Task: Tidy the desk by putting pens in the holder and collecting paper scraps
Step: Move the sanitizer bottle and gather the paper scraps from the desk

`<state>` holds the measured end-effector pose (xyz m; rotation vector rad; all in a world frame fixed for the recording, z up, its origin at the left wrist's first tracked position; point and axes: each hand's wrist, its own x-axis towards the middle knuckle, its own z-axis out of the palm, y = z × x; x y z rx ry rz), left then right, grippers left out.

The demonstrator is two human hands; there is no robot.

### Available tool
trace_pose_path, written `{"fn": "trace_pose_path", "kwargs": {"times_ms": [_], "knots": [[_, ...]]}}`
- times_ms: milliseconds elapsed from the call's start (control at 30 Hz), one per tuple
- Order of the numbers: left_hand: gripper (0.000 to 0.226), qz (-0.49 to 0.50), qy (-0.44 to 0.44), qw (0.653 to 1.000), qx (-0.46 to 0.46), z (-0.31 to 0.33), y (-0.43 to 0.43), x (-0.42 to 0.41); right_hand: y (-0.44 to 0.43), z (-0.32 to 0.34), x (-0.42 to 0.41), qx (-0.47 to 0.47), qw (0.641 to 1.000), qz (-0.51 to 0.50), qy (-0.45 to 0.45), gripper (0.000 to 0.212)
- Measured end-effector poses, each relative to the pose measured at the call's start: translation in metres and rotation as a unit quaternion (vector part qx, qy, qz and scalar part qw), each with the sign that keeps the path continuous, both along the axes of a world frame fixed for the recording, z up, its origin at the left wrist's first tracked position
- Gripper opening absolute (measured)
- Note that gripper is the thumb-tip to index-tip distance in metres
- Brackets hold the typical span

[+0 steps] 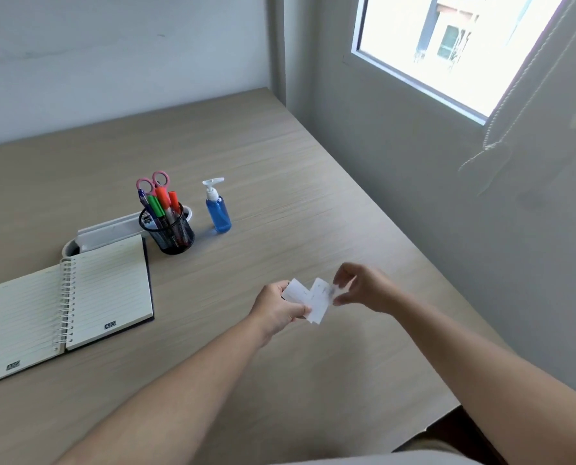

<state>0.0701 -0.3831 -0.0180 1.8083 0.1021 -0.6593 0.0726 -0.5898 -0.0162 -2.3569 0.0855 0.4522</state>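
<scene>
Both hands hold the scraps (308, 298) above the worktop (279, 162): the left hand (278, 307) pinches the stack, the right hand (363, 290) pinches one edge. The pens (160, 204) already stand in the holder (171, 234), so collecting appears to be the step in hand. Next, the scraps likely need squaring into one pile.

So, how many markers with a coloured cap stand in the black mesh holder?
3: a green one at the front left, an orange one in the middle, another orange one on the right. The holder may hide more.
</scene>
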Motion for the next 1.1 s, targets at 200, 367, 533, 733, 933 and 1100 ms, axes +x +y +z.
{"fn": "trace_pose_path", "kwargs": {"times_ms": [200, 367, 533, 733, 933, 1100], "knots": [[0.025, -0.036, -0.032, 0.991, 0.123, -0.009, 0.006, 0.007, -0.063, -0.011, 0.023, -0.276, 0.955, 0.107, 0.013, 0.078], [0.018, -0.033, -0.043, 0.983, 0.178, -0.014, 0.011, 0.002, -0.064, -0.024, 0.025, -0.315, 0.934, 0.162, 0.042, 0.086], [0.020, -0.008, -0.068, 0.976, 0.205, -0.017, 0.004, -0.003, -0.056, -0.020, 0.032, -0.333, 0.928, 0.158, 0.053, 0.080], [0.021, -0.022, -0.075, 0.977, 0.201, -0.015, 0.003, -0.009, -0.056, -0.024, 0.025, -0.252, 0.963, 0.085, 0.044, 0.056], [0.020, -0.035, -0.070, 0.982, 0.172, -0.005, 0.003, -0.007, -0.058, -0.016, -0.010, 0.004, 0.987, -0.157, 0.032, 0.037], [0.019, -0.118, -0.080, 0.980, 0.140, 0.001, -0.020, -0.017, -0.066, -0.003, -0.076, 0.089, 0.958, -0.269, 0.032, 0.020]]}}
